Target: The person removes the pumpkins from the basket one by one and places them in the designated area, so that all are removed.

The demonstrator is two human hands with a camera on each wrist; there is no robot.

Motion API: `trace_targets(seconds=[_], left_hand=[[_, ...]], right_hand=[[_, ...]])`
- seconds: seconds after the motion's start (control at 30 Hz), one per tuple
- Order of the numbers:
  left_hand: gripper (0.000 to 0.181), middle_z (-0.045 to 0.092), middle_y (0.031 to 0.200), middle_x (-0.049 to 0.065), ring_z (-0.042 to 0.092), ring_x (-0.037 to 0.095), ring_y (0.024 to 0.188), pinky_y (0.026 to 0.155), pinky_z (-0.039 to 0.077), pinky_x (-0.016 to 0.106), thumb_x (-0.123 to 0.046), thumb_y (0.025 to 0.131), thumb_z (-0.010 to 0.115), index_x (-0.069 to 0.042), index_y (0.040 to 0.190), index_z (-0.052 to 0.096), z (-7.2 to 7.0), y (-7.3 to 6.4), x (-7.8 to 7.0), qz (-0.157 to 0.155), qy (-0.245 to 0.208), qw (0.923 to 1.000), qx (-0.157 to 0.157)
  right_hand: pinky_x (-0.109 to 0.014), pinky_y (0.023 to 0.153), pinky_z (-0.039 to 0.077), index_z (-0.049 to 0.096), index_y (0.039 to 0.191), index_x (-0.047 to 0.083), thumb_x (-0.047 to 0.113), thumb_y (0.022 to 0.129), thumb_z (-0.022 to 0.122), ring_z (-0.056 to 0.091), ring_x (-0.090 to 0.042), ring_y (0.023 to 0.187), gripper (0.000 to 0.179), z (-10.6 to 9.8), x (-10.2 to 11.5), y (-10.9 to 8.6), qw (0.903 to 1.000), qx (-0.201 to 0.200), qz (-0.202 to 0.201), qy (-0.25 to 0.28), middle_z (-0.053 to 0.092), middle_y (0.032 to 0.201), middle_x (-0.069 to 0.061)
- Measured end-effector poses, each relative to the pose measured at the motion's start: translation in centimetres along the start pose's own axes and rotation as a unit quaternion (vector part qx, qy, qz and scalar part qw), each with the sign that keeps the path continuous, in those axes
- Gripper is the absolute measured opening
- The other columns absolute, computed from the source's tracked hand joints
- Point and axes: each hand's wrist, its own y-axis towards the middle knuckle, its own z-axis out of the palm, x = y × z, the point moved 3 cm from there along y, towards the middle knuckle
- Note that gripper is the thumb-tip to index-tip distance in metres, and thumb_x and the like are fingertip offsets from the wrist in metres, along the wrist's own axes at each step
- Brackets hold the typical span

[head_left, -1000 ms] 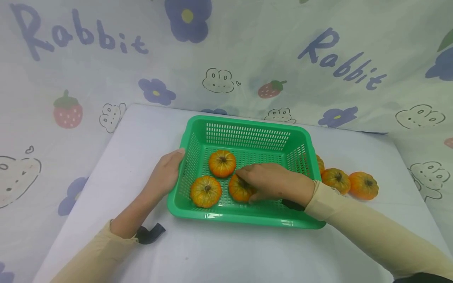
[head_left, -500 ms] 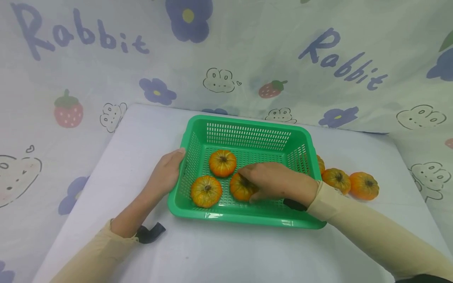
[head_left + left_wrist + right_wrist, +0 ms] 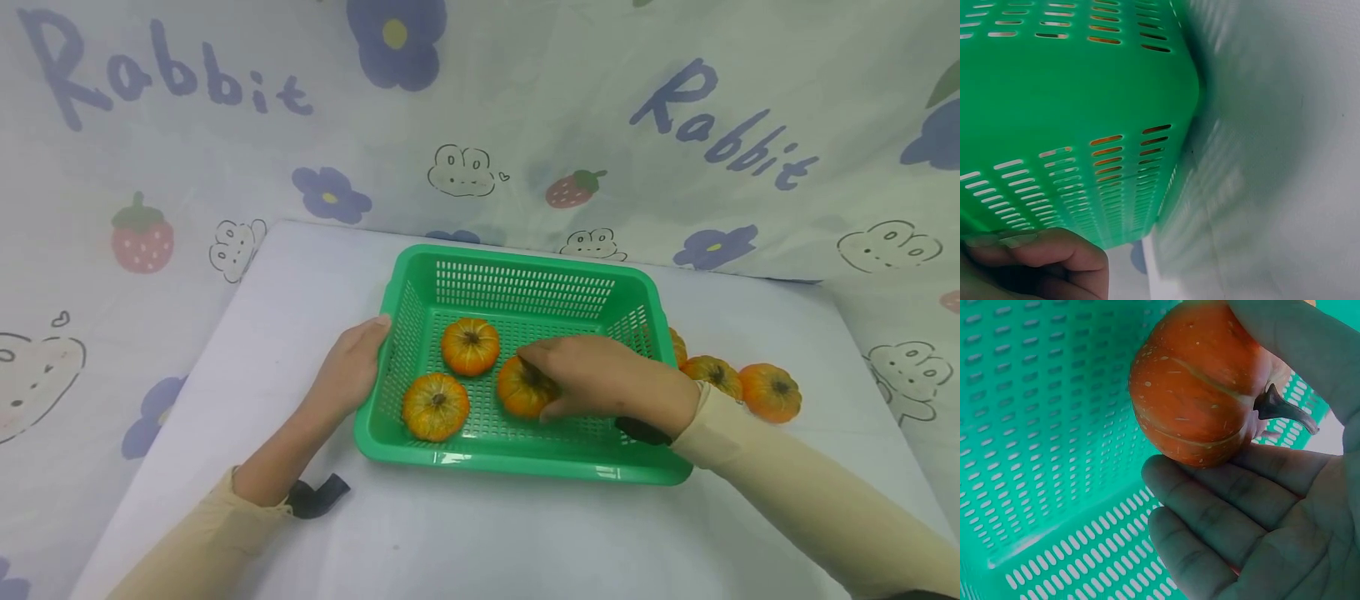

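A green plastic basket [image 3: 525, 471] with slotted walls stands on the white table. My left hand [image 3: 347, 367] holds its left rim; in the left wrist view, curled fingers [image 3: 1054, 250] show beside the slotted wall. Inside the basket, my right hand [image 3: 592, 377] grips a small orange pumpkin [image 3: 516, 390] between thumb and fingers. Its dark stem points toward my palm in the right wrist view, where the pumpkin [image 3: 1191, 387] touches the fingertips. To its left in the basket lie one pumpkin [image 3: 470, 347] toward the back and another pumpkin [image 3: 436, 407] near the front left corner.
Outside the basket's right wall lie three more pumpkins: one partly hidden pumpkin [image 3: 678, 347], a middle pumpkin [image 3: 712, 373] partly behind my sleeve, and an outer pumpkin [image 3: 770, 392]. A printed cloth [image 3: 510, 100] hangs behind the table [image 3: 420, 533].
My right hand has shifted a little to the right and back inside the basket, and the gripped pumpkin has moved with it. The left hand and the basket stay in place.
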Motion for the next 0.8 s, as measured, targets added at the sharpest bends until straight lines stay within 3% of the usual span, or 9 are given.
trace_targets(seconds=[0.27, 0.5, 0.8], left_hand=[[0.065, 0.066, 0.116, 0.020, 0.069, 0.029, 0.098, 0.079, 0.062, 0.039, -0.048, 0.114, 0.021, -0.002, 0.149, 0.050, 0.1, 0.1, -0.4, 0.002, 0.011, 0.9999, -0.003], [0.067, 0.063, 0.123, 0.021, 0.063, 0.030, 0.106, 0.089, 0.056, 0.043, -0.048, 0.114, 0.020, 0.001, 0.152, 0.047, -0.1, -0.1, -0.5, -0.003, 0.019, 0.9998, -0.005], [0.068, 0.063, 0.125, 0.020, 0.062, 0.030, 0.109, 0.092, 0.056, 0.044, -0.050, 0.114, 0.019, -0.001, 0.154, 0.045, -0.2, -0.4, -0.6, -0.011, 0.032, 0.9994, -0.006]], right_hand=[[-0.046, 0.099, 0.056, 0.057, 0.146, 0.004, 0.038, 0.083, 0.092, 0.066, -0.026, 0.119, 0.080, -0.8, -0.4, -1.8, 0.9998, -0.007, 0.015, -0.010, 0.066, 0.137, -0.008], [-0.046, 0.097, 0.057, 0.058, 0.145, 0.004, 0.038, 0.083, 0.092, 0.066, -0.027, 0.120, 0.079, -1.7, -0.6, -3.5, 0.9994, -0.024, 0.019, -0.017, 0.066, 0.137, -0.008], [-0.047, 0.092, 0.059, 0.058, 0.145, 0.006, 0.039, 0.081, 0.093, 0.067, -0.025, 0.116, 0.080, -3.0, -1.0, -5.9, 0.9981, -0.048, 0.034, -0.017, 0.066, 0.138, -0.006]])
